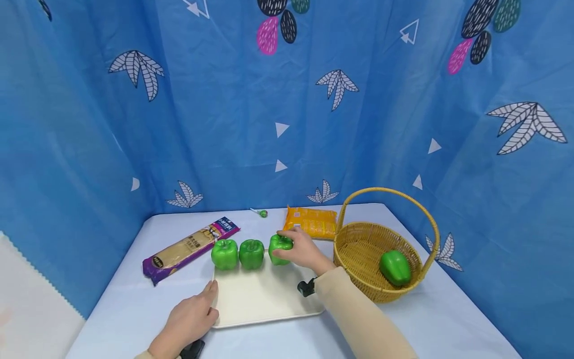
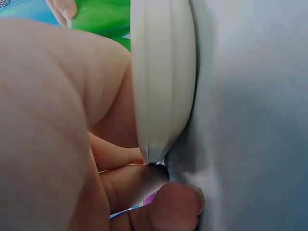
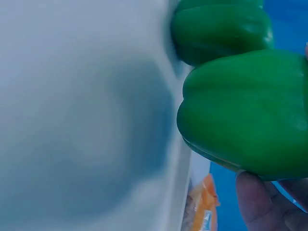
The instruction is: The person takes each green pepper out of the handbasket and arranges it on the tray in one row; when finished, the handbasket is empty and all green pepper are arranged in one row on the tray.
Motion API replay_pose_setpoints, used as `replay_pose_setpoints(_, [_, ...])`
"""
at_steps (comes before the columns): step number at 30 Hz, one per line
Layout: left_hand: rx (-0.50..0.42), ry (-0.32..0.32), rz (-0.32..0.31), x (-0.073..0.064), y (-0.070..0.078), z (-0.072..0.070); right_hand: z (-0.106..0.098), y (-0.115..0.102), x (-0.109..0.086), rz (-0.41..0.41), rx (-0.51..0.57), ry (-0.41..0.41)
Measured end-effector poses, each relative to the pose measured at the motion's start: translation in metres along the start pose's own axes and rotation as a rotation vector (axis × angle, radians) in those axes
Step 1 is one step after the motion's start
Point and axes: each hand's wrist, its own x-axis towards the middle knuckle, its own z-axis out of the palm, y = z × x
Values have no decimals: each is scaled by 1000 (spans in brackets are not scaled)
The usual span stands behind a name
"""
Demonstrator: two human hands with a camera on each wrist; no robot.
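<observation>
A cream tray [image 1: 264,299] lies on the table. My left hand [image 1: 190,315] holds its near left edge; in the left wrist view the thumb lies over the rim [image 2: 166,72] and the fingers reach round the outer side. Over the tray's far right part, my right hand [image 1: 306,250] grips a green bell pepper [image 1: 279,243] between thumb and fingers. The right wrist view has this pepper [image 3: 250,115] close above the tray surface. Two more bell peppers, a lighter one [image 1: 224,254] and a darker one [image 1: 251,254], sit side by side at the tray's far left.
To the right stands a wicker basket [image 1: 358,239] with a tall handle and one green bell pepper [image 1: 395,268] inside. A purple noodle packet [image 1: 190,249] lies left of the tray. Behind are an orange packet [image 1: 314,222] and a small lollipop [image 1: 263,213].
</observation>
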Motion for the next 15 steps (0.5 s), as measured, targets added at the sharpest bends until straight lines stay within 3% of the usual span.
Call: replay_pose_setpoints(15, [3,22,7,-1,0,2,21,2,7,-16,-24,-19])
